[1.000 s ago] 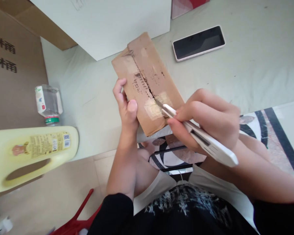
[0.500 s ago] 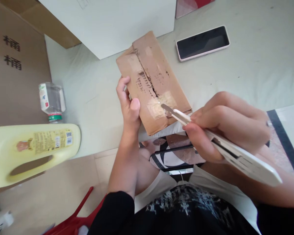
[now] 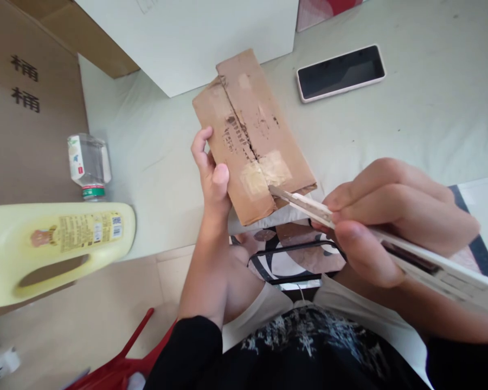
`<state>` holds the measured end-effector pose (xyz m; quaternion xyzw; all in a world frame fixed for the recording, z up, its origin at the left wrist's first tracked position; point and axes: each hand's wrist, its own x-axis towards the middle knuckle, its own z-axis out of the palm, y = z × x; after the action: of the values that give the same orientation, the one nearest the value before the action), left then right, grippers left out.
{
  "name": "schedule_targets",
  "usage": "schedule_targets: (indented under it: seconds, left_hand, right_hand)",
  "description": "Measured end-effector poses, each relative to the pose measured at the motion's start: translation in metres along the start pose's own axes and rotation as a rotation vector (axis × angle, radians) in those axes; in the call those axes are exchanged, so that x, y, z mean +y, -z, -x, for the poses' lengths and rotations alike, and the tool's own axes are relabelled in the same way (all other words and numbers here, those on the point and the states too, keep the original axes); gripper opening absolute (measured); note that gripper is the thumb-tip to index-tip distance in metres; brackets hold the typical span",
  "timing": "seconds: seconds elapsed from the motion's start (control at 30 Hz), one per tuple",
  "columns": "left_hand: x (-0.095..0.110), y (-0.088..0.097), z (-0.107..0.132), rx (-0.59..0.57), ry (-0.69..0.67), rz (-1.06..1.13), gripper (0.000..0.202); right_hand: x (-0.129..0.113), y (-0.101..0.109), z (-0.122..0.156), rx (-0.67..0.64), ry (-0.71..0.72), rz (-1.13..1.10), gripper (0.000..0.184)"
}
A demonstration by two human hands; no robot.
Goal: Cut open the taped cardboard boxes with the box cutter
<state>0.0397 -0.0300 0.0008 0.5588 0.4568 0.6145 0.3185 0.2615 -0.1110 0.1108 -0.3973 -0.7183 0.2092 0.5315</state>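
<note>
A small brown cardboard box [image 3: 264, 119] is tilted at the table's near edge, with a seam down its top and clear tape over the near end. My left hand [image 3: 215, 179] grips its left side, thumb on top, some fingers hidden beneath. In my right hand [image 3: 374, 216] is a white utility knife [image 3: 435, 268], pinched between thumb and fingers. Its blade tip touches the near end of the seam, at the taped part, where the end flap gapes slightly.
Beyond the box stands a large white box [image 3: 211, 43]; a phone [image 3: 341, 73] lies to its right. On the left are a clear bottle [image 3: 91, 162], a yellow jug [image 3: 101, 230] and a big carton [image 3: 36, 135]. A red chair [image 3: 126, 363] is below the table.
My right hand and the knife have moved back to the right, toward me. The blade tip has slid along the seam to the box's near edge; my left hand keeps its grip.
</note>
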Motion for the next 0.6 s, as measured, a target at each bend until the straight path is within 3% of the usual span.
schedule_targets:
  seconds: [0.2,0.3,0.4,0.6]
  left_hand:
    - [-0.004,0.01,-0.001,-0.027,-0.011,0.038,0.074]
    - [-0.007,0.013,-0.001,-0.061,-0.034,0.086,0.066]
    - [-0.01,0.015,-0.001,-0.096,-0.058,0.125,0.061]
    - [0.001,0.021,0.004,-0.126,-0.089,-0.027,0.074]
  right_hand:
    - [0.005,-0.001,0.001,-0.092,0.029,0.005,0.018]
    - [0.005,0.002,0.007,-0.145,-0.09,0.109,0.013]
    - [0.011,0.003,0.012,-0.199,-0.197,0.179,0.02]
    - [0.026,0.0,0.015,-0.25,-0.254,0.251,0.027]
